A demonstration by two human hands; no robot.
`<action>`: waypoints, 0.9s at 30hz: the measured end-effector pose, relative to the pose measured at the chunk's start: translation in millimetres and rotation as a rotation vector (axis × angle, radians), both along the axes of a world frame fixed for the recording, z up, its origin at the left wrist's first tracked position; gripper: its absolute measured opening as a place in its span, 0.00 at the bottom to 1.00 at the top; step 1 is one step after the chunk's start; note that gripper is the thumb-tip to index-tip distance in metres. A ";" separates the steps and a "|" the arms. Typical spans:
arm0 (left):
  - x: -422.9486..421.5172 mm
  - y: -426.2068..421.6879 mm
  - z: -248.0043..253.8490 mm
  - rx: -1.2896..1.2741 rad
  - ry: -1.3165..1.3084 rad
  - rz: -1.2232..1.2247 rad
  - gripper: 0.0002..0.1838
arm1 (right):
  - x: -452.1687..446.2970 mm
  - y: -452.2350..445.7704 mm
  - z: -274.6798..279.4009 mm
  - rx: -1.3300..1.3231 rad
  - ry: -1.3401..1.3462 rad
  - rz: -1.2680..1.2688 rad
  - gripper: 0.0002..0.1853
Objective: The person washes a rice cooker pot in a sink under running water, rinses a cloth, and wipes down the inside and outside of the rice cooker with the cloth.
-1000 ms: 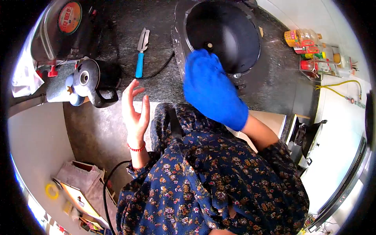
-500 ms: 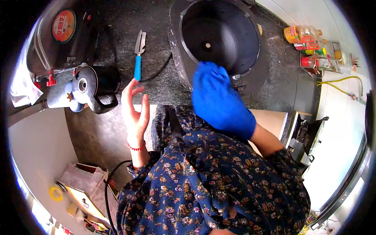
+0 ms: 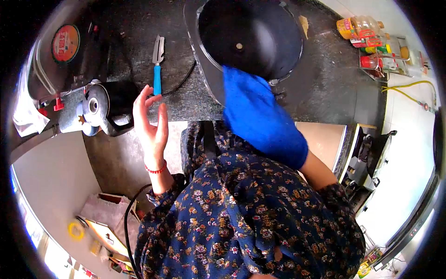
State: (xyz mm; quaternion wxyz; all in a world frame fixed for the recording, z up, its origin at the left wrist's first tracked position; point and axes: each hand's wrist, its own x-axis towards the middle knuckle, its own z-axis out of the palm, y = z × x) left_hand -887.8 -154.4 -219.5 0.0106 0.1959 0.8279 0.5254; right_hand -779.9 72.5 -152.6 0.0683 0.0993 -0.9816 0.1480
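A blue cloth covers my right hand, hiding its fingers; only bare forearm shows behind it. The cloth's far end touches the near rim of a round black cooker body, which stands uncovered with a small light metal disc at its bottom. My left hand is held palm up by the counter's front edge, fingers apart and curved, with nothing in it. Just beyond its fingertips lies a peeling knife with a metal blade and blue handle.
A black kettle stands left on the dark counter, beside a large dark appliance with a round sticker. A black cord lies near the knife. Bottles and a jar rack are at right, near a yellow hose.
The cooker and knife appear slightly farther left as the view shifts. The cloth now hangs flatter and more spread at its far end. My left hand stays open.
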 end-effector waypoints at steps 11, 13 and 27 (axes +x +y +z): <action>8.6 -12.9 -13.9 -0.073 0.010 0.010 0.26 | -13.8 -5.1 -10.2 0.129 -0.095 0.105 0.20; 11.1 -12.2 -12.1 -0.053 -0.023 0.016 0.25 | -26.5 -8.5 -19.0 -0.169 -0.010 0.142 0.19; 22.5 -21.1 -21.2 -0.121 -0.032 0.060 0.27 | -47.4 -23.1 -20.9 0.423 -0.223 0.075 0.17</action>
